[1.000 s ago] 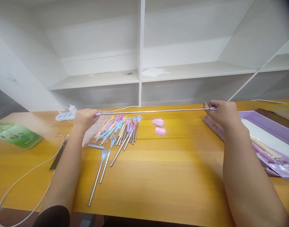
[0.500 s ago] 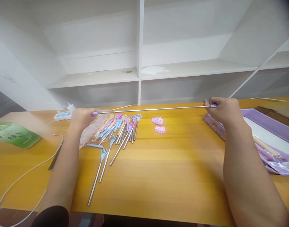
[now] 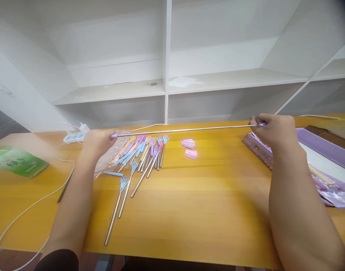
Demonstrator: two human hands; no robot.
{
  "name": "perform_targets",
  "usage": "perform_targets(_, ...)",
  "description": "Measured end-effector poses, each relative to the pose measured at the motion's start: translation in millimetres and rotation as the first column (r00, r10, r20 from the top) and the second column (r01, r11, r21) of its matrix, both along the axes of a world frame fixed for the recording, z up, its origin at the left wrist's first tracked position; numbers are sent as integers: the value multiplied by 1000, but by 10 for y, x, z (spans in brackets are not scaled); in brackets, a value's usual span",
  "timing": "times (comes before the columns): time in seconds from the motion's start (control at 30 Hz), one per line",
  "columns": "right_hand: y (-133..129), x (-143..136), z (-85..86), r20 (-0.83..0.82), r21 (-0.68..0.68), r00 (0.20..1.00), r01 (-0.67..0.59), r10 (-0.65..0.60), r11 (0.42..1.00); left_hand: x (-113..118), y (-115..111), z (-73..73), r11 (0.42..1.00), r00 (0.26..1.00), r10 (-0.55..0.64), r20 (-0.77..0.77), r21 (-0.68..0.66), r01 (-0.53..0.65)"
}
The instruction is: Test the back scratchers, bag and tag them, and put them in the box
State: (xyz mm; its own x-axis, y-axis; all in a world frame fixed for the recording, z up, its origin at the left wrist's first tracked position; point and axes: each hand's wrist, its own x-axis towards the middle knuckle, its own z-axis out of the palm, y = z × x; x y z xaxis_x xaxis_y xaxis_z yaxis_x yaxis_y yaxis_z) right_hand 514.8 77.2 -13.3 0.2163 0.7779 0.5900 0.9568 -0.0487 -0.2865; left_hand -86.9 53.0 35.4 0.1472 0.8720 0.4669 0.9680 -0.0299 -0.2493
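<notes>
A thin metal rod (image 3: 189,130) with purple ends stretches nearly level between my hands, above the back of the table. My left hand (image 3: 97,143) is closed around its left purple end. The right purple end is in the closed fingers of my right hand (image 3: 274,130). Under the rod, to the left, lies a pile of small hand-shaped scratchers (image 3: 145,150) in blue, purple, yellow and pink, partly on clear plastic. Two blue-headed scratchers (image 3: 123,184) (image 3: 134,167) lie nearer me, beside a loose blue handle (image 3: 113,173). Small pink cards (image 3: 190,154) sit in two groups at the middle.
A green bag (image 3: 18,162) and a white power strip (image 3: 74,137) are at the left, with a white cable curving to the front edge. On the right stands a purple box (image 3: 324,150) with wrapped items. White shelves (image 3: 237,81) rise behind the table (image 3: 195,210).
My right hand has moved a little to the right with its end of the rod, and the rod spans a slightly longer distance. My left hand has barely moved.
</notes>
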Motion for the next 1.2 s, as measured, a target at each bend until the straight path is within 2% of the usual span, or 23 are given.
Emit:
perform_targets(0.13,-48,-14,41,27,77,1000,10,-12,997,45,-173,176,997,998,55,-5,53,-54)
perform_targets(0.23,-60,-48,56,33,89,999,-1,-1,996,-24,-237,254,992,996,87,-5,87,-86)
perform_targets(0.33,-2,-37,65,51,130,998,-30,24,991,-90,-192,252,991,995,97,-2,93,-96)
perform_targets(0.43,68,-201,88,82,143,994,-82,71,986,68,-111,158,996,998,57,-19,66,-55)
perform_targets(0.5,32,-576,85,113,118,984,-151,138,981,362,-111,23,1000,999,-13,-37,18,14)
perform_targets(0.57,-126,-1162,31,182,77,955,-250,232,965,744,-193,-166,993,993,-110,-39,-41,108)
perform_targets(0.63,-388,-1805,-72,296,-30,860,-426,415,904,1092,-345,-367,955,961,-276,-12,-117,272)
perform_targets(0.7,-666,-2305,-171,324,-70,804,-505,499,860,1304,-517,-525,909,922,-385,34,-160,385)
perform_targets(0.77,-861,-2550,-213,339,-74,771,-549,538,833,1367,-649,-598,890,908,-417,47,-181,418)
perform_targets(0.83,-933,-2573,-195,333,-65,758,-575,561,815,1348,-707,-589,891,908,-417,46,-175,419)
perform_targets(1.0,-856,-2402,-115,283,-119,741,-603,609,789,1333,-664,-479,879,896,-443,27,-184,440)
perform_targets(1.1,-836,-2410,-129,270,-143,734,-610,623,780,1353,-655,-478,886,902,-432,-7,-190,423)
perform_targets(1.2,-834,-2437,-164,269,-148,730,-613,628,776,1340,-665,-492,882,889,-457,-32,-141,449)
